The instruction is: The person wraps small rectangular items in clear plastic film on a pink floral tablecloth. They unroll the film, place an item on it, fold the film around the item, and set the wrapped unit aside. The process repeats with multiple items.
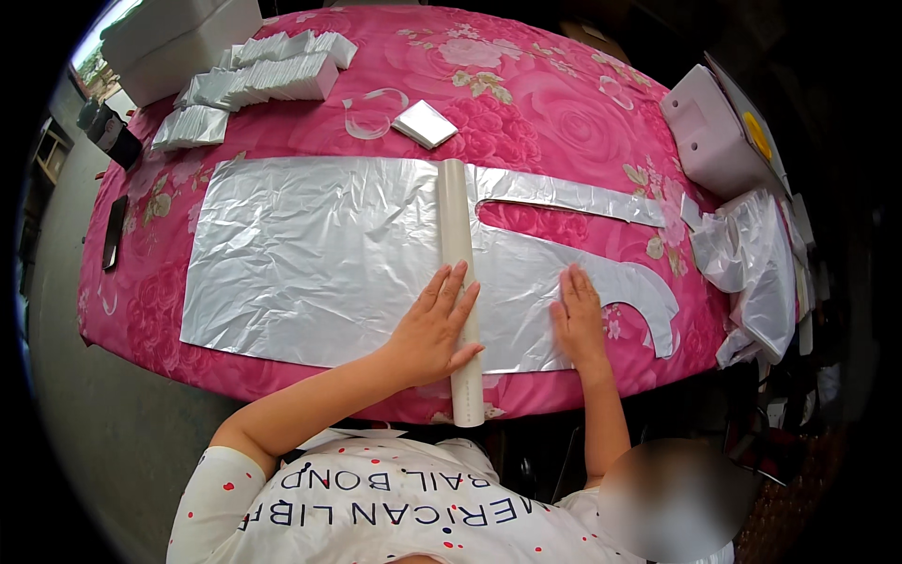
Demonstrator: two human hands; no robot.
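A silvery plastic sheet point(310, 254) lies spread on the table, with a long strip and a curved tail cut into its right end, much like an apron. Across its middle, running front to back, rests a cream-coloured pipe point(453, 216) whose near end reaches past the sheet. My left hand point(437, 324) lies over the near half of the pipe, fingers spread and not wrapped round it. To its right, my right hand point(580, 320) is pressed flat on the sheet beside the curved tail, fingers stretched out. Neither hand grips anything.
A pink floral cloth point(554, 85) covers the table. Rows of folded silvery packets point(272, 80) stand at the back left by a white box point(178, 47); one packet point(426, 124) lies apart. A phone point(115, 233) is at the left edge, a white bin point(719, 132) and plastic bags point(756, 273) at the right.
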